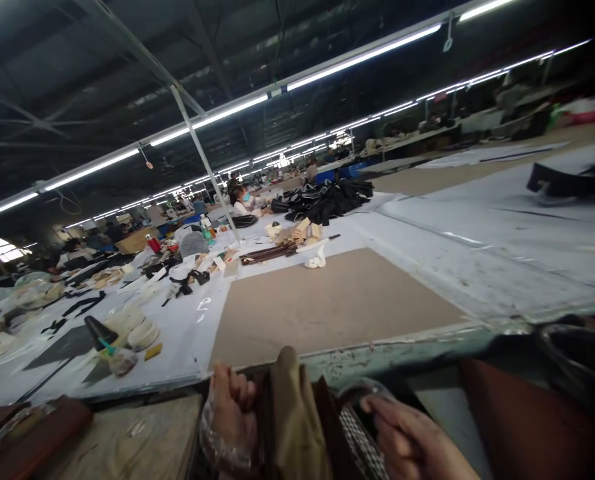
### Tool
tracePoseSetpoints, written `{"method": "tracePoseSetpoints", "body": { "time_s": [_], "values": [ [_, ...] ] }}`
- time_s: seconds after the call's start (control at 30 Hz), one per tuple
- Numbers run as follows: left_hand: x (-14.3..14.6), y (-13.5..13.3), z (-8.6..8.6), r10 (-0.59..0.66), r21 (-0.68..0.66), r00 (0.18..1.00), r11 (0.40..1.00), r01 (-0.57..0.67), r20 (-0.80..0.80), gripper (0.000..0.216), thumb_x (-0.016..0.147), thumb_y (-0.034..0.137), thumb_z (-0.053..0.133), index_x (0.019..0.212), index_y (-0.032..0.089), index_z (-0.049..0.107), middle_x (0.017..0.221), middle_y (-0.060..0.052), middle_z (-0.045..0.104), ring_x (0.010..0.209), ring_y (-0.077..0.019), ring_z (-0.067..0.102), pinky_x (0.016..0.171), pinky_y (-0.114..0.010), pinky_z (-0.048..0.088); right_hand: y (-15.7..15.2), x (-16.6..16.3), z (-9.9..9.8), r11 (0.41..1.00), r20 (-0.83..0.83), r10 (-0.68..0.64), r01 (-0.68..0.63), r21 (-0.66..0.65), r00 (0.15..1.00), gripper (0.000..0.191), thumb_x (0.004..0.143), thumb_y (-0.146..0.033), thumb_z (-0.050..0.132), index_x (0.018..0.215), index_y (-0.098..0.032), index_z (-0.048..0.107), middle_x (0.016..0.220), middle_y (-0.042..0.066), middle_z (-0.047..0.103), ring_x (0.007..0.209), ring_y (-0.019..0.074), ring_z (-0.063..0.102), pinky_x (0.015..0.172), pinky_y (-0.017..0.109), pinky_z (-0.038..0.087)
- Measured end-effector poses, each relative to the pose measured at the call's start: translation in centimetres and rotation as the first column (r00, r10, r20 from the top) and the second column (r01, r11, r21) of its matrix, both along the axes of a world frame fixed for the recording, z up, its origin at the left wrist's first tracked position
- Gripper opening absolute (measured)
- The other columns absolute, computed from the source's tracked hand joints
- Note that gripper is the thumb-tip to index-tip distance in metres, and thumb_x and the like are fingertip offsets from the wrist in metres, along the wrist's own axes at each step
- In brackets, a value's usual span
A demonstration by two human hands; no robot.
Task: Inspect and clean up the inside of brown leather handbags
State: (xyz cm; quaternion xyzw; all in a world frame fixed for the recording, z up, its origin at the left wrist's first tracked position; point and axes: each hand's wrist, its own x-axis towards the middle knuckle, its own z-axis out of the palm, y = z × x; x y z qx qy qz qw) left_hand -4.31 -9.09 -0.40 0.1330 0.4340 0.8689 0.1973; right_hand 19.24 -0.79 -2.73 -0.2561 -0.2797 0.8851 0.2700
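Observation:
At the bottom edge my left hand (231,417), with clear plastic film round the wrist, is curled round the left side of a brown and tan bundle of fabric pieces (293,420). To its right, my right hand (411,440) lies closed on a black-and-white patterned piece (361,445) under a rounded clear edge. Both hands are just below the worn green edge of the long table (397,357).
A brown board (327,303) lies on the white table top. A black cone and tape rolls (120,333) sit at the left. Dark fabric piles (327,200) and scraps lie farther off. Other people work at the far tables (242,200). A brown panel (517,413) is at the right.

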Motion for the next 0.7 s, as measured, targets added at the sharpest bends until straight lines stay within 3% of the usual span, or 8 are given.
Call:
{"method": "tracePoseSetpoints", "body": {
  "time_s": [0.1, 0.27, 0.37, 0.53, 0.6, 0.63, 0.67, 0.7],
  "values": [
    [-2.6, -1.9, -1.1, 0.055, 0.024, 0.998, 0.998, -0.056, 0.031, 0.045, 0.089, 0.06, 0.066, 0.075, 0.019, 0.056, 0.046, 0.013, 0.022, 0.038, -0.0057, 0.017, 0.037, -0.018, 0.021, 2.7, 2.7, 0.3, 0.989, 0.05, -0.145, 0.146, -0.023, 0.988, 0.045, 0.063, -0.049, 0.09, 0.077, -0.017, 0.06, 0.058, -0.013, 0.01, 0.048, 0.0039, 0.002, 0.035, 0.016, 0.011],
    [-4.4, -5.2, -2.3, 0.135, 0.078, 0.987, 0.987, -0.141, 0.083, 0.041, 0.094, 0.053, 0.064, 0.074, 0.019, 0.053, 0.046, 0.013, 0.022, 0.037, -0.0056, 0.015, 0.034, -0.019, 0.016, 3.8, 5.4, 0.7, 0.948, 0.184, -0.258, 0.212, 0.238, 0.948, 0.044, 0.073, -0.051, 0.086, 0.08, -0.017, 0.06, 0.061, -0.012, 0.016, 0.051, 0.0053, 0.006, 0.039, 0.017, 0.011],
    [-4.9, -7.0, -2.5, 0.13, 0.104, 0.984, 0.984, -0.143, 0.121, 0.039, 0.097, 0.049, 0.061, 0.074, 0.018, 0.054, 0.046, 0.013, 0.021, 0.037, -0.0058, 0.012, 0.034, -0.022, 0.012, 2.4, 6.0, -0.2, 0.941, 0.266, -0.215, 0.126, 0.314, 0.94, 0.047, 0.077, -0.058, 0.081, 0.081, -0.019, 0.056, 0.061, -0.011, 0.019, 0.051, 0.0058, 0.008, 0.041, 0.019, 0.012],
    [-4.3, -7.9, -3.0, -0.014, 0.169, 0.972, 0.985, -0.026, 0.235, 0.058, 0.105, 0.058, 0.034, 0.072, 0.017, 0.057, 0.045, 0.01, 0.021, 0.038, -0.0082, 0.015, 0.035, -0.025, 0.015, 2.1, 6.0, -3.1, 0.907, 0.459, -0.075, -0.131, 0.401, 0.885, 0.053, 0.082, -0.072, 0.066, 0.09, -0.02, 0.058, 0.059, -0.011, 0.022, 0.047, 0.0066, 0.013, 0.041, 0.021, 0.013],
    [-3.6, -7.7, -3.1, -0.049, 0.196, 0.96, 0.981, -0.007, 0.277, 0.06, 0.108, 0.055, 0.026, 0.071, 0.017, 0.056, 0.045, 0.009, 0.02, 0.039, -0.0091, 0.014, 0.035, -0.025, 0.017, 2.9, 6.3, -3.9, 0.815, 0.594, -0.206, -0.199, 0.544, 0.778, 0.053, 0.083, -0.071, 0.061, 0.098, -0.02, 0.062, 0.059, -0.007, 0.038, 0.045, 0.0112, 0.033, 0.042, 0.024, 0.029],
    [-3.1, -7.6, -3.0, -0.063, 0.206, 0.954, 0.978, 0.001, 0.294, 0.06, 0.108, 0.053, 0.025, 0.071, 0.017, 0.055, 0.045, 0.009, 0.021, 0.039, -0.0094, 0.013, 0.035, -0.025, 0.018, 3.2, 6.5, -3.9, 0.725, 0.62, -0.36, -0.209, 0.656, 0.697, 0.051, 0.082, -0.067, 0.06, 0.101, -0.02, 0.064, 0.066, -0.001, 0.051, 0.053, 0.0175, 0.048, 0.048, 0.03, 0.041],
    [-2.6, -7.4, -2.8, -0.074, 0.214, 0.949, 0.977, 0.007, 0.306, 0.06, 0.109, 0.053, 0.025, 0.071, 0.017, 0.055, 0.045, 0.009, 0.021, 0.04, -0.0095, 0.012, 0.035, -0.025, 0.018, 3.2, 6.6, -3.6, 0.599, 0.582, -0.536, -0.211, 0.773, 0.612, 0.047, 0.082, -0.062, 0.061, 0.103, -0.021, 0.066, 0.08, 0.007, 0.062, 0.07, 0.0261, 0.06, 0.062, 0.039, 0.051],
    [-2.1, -7.3, -2.6, -0.08, 0.221, 0.946, 0.975, 0.009, 0.315, 0.059, 0.108, 0.054, 0.026, 0.071, 0.017, 0.055, 0.046, 0.009, 0.02, 0.04, -0.0094, 0.01, 0.035, -0.025, 0.018, 2.9, 6.6, -3.1, 0.453, 0.488, -0.678, -0.21, 0.866, 0.55, 0.042, 0.082, -0.056, 0.06, 0.104, -0.021, 0.068, 0.099, 0.012, 0.067, 0.091, 0.0334, 0.064, 0.079, 0.048, 0.053]
  ]
}}
